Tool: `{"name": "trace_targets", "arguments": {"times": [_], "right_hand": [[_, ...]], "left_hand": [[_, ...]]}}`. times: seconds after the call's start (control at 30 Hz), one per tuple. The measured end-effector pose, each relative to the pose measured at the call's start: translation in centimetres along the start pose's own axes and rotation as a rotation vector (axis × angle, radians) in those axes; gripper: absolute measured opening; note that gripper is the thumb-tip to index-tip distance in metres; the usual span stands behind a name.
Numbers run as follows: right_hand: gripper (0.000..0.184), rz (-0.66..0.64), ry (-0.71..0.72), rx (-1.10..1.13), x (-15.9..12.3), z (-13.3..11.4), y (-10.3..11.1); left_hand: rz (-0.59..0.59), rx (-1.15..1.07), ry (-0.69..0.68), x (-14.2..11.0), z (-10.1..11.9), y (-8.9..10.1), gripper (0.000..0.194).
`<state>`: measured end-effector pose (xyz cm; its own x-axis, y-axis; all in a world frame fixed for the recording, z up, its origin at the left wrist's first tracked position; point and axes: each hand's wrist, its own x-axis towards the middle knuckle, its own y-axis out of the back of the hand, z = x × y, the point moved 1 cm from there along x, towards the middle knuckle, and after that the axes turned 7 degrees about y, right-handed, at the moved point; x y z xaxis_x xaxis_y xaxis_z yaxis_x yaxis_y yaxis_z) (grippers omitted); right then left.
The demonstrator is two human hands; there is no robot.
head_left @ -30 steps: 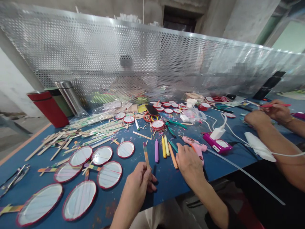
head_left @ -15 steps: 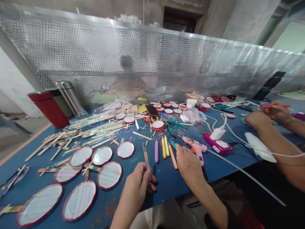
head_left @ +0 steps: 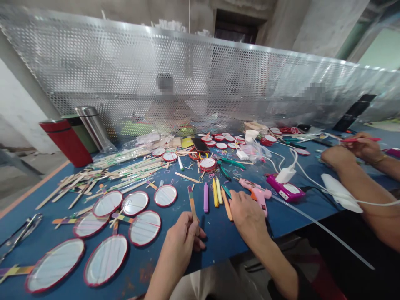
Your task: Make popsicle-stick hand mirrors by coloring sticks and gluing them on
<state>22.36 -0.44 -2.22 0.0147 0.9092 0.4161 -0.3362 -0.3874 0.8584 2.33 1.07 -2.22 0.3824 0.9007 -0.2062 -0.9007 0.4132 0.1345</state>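
Observation:
Between the thumb and fingers of my left hand (head_left: 184,235), a craft stick (head_left: 191,204) is held upright, coloured in purple, green and orange bands. My right hand (head_left: 248,214) is low over the table with its fingers curled round a teal marker (head_left: 226,191), most of which is hidden beneath it. Against its fingertips lies an orange marker (head_left: 227,204). Left of that, a yellow marker (head_left: 215,193), a pale yellow marker (head_left: 218,191) and a purple marker (head_left: 205,198) lie in a row.
Red-rimmed round discs with coloured sticks (head_left: 106,260) cover the left side. Plain sticks (head_left: 125,171) are heaped behind. A pink glue gun (head_left: 256,191) and purple power strip (head_left: 285,189) lie right, near another person's arm (head_left: 359,179). A perforated metal screen (head_left: 193,83) stands behind.
The view has shifted very slightly, so the objects at left appear a little farther right. Both hands keep nearly the same pose.

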Motion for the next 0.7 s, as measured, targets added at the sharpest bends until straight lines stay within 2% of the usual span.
{"name": "trace_targets", "arguments": {"times": [0.7], "right_hand": [[0.012,0.067,0.019,0.045,-0.33,0.26,-0.13]], "left_hand": [[-0.002,-0.028,-0.004,0.19,-0.35,-0.02,0.024]]}}
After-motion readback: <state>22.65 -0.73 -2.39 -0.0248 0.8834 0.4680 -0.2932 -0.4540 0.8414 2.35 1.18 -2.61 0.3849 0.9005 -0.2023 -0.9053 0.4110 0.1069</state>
